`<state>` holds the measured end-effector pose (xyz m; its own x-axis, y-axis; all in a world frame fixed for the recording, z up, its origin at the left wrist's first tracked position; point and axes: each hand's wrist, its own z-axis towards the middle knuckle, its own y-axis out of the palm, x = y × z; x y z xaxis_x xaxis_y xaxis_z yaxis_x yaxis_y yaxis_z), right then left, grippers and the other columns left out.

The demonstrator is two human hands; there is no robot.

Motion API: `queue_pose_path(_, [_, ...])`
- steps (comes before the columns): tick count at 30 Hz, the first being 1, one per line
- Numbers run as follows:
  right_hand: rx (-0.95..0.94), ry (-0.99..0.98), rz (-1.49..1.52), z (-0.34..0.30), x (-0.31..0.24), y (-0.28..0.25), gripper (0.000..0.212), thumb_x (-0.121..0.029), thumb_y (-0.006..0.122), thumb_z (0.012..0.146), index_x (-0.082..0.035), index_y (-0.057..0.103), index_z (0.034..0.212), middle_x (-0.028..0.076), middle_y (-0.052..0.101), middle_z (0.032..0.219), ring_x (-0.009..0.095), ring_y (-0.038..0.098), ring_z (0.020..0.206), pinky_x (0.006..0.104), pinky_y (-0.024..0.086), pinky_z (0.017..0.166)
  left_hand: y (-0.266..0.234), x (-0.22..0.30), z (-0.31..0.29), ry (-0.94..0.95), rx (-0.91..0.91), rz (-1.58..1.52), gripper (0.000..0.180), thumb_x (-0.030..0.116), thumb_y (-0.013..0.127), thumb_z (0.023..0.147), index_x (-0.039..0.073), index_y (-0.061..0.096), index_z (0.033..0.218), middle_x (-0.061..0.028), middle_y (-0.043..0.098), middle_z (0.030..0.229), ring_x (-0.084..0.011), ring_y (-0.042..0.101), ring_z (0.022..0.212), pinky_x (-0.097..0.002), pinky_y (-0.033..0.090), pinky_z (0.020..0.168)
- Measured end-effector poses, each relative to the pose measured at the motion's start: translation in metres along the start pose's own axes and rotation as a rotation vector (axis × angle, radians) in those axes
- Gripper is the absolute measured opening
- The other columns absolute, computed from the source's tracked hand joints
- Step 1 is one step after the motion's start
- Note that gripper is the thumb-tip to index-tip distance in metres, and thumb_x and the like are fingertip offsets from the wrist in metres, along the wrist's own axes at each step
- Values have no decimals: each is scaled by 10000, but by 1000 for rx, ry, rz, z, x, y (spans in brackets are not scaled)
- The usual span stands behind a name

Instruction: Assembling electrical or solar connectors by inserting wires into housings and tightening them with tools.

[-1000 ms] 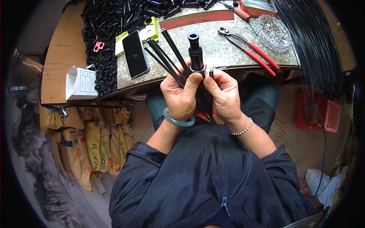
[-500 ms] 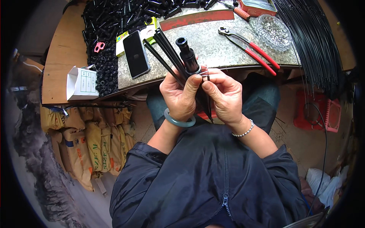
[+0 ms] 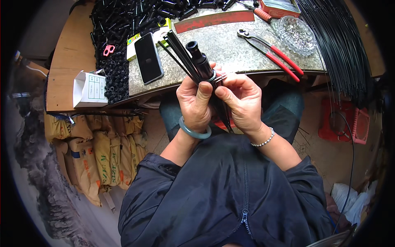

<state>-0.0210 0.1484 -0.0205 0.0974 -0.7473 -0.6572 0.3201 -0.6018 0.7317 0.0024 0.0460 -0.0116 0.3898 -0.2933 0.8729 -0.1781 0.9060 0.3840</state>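
Observation:
In front of my chest, my left hand (image 3: 193, 103) is closed round a black stepped tube (image 3: 198, 57) that looks like an umbrella runner. A bundle of thin black ribs (image 3: 180, 51) fans up beside the tube on its left and tapers to a point below the hands. Thin silvery wire (image 3: 221, 77) shows at the tube's lower collar. There my right hand (image 3: 243, 103) pinches with thumb and forefinger, touching a rib end and the wire. The fingertips hide exactly what sits between them.
On the table lie a phone (image 3: 148, 57), red-handled pliers (image 3: 273, 57), a glass dish of small metal pieces (image 3: 295, 36) and a red strip (image 3: 214, 21). Black tubes (image 3: 123, 20) heap at the back left, a white box (image 3: 89, 89) stands near the edge, and long black ribs (image 3: 333, 45) spread at right.
The tube has tilted further left, and my left hand has shifted slightly right. My right fingers have pressed closer to the collar, and the wire now lies nearer it.

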Motion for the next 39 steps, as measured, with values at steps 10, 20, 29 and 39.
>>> queue_pose_path(10, [-47, 249, 46, 0, 1, -10, 153, -99, 680, 830, 6, 625, 928, 50, 634, 979, 96, 573, 895, 238, 454, 835, 1, -1, -3, 12, -13, -140, 477, 300, 684, 828, -29, 556, 1149, -84, 640, 1001, -147, 604, 906, -287, 453, 867])
queue_pose_path(20, [-220, 401, 118, 19, -13, -19, 116, -114, 693, 826, -17, 646, 784, -4, 608, 871, 51, 522, 787, 201, 428, 746, 1, 0, -1, -7, -73, -50, 529, 450, 598, 847, 5, 533, 1125, -116, 582, 1065, -216, 568, 1007, -378, 388, 962])
queue_pose_path(29, [-181, 54, -450, -7, 19, -9, 368, -218, 775, 747, -16, 548, 954, 32, 584, 915, 101, 550, 880, 255, 452, 785, -8, 13, 26, -30, -183, -350, 599, 482, 529, 875, -17, 461, 1201, -27, 519, 786, -177, 573, 808, -426, 412, 973])
queue_pose_path(39, [-411, -104, -1084, -11, 16, -27, 274, -97, 764, 693, -38, 555, 860, 107, 588, 708, 298, 619, 640, 326, 494, 602, 4, 41, 14, -87, -242, 111, 212, 92, 593, 891, -55, 576, 1044, 7, 496, 552, -46, 455, 447, -182, 385, 456])
